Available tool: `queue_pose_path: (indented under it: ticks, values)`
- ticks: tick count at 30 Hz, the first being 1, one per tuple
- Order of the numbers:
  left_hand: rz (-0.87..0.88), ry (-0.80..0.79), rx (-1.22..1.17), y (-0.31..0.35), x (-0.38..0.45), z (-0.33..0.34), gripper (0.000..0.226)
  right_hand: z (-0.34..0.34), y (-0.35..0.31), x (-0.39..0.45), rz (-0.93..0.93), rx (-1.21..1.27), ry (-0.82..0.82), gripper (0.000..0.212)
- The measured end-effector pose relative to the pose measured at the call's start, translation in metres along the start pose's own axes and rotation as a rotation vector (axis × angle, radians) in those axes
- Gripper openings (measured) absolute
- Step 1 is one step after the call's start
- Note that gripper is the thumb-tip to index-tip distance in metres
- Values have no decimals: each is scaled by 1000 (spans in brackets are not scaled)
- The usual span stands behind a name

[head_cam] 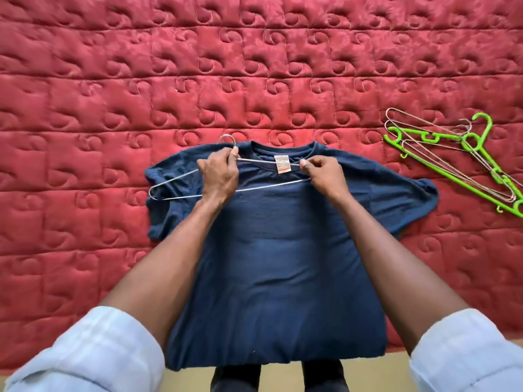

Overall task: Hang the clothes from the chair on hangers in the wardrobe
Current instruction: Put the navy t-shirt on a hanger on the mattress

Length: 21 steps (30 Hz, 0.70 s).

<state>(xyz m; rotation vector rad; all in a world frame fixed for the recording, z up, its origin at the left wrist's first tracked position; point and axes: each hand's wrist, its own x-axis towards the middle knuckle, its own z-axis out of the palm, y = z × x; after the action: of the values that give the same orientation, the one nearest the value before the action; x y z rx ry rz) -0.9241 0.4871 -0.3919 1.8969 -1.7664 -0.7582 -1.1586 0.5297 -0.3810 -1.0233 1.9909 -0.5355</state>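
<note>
A navy blue T-shirt (277, 264) lies flat on the red quilted bed, collar away from me, its white label showing at the neck. A thin wire hanger (172, 185) lies across the shirt's upper part, its hook at the left of the collar. My left hand (219, 174) grips the hanger at the neck below the hook. My right hand (322, 174) pinches the shirt's collar edge by the label, where the hanger's right end meets the neck opening. Whether that end is inside the collar is hidden by my hand.
A pile of spare hangers (458, 157), green plastic and thin wire, lies on the red quilt (254, 66) to the right of the shirt. The bed's near edge runs along the bottom, with my legs and a tan floor below it.
</note>
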Motion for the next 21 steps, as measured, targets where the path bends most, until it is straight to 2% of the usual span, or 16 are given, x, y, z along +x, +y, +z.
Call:
queue_pose_path:
  ticks: [3, 5, 11, 14, 17, 21]
  values:
    - [-40, 139, 59, 0, 13, -5, 35, -3, -8, 1, 53, 1, 293, 23]
    - [-48, 180, 81, 5, 21, -6, 34, -8, -12, 4, 100, -63, 397, 22]
    - [-19, 156, 155, 12, 39, 8, 34, 1, -26, 13, 56, -330, 313, 36]
    - [-4, 137, 160, 13, 44, 16, 34, 4, -24, 18, 50, -408, 283, 30]
    - [23, 120, 159, 19, 49, 22, 33, 1, -21, 19, 50, -376, 294, 28]
    - [40, 79, 124, 33, 51, 36, 32, -6, -22, 24, 50, -200, 345, 16]
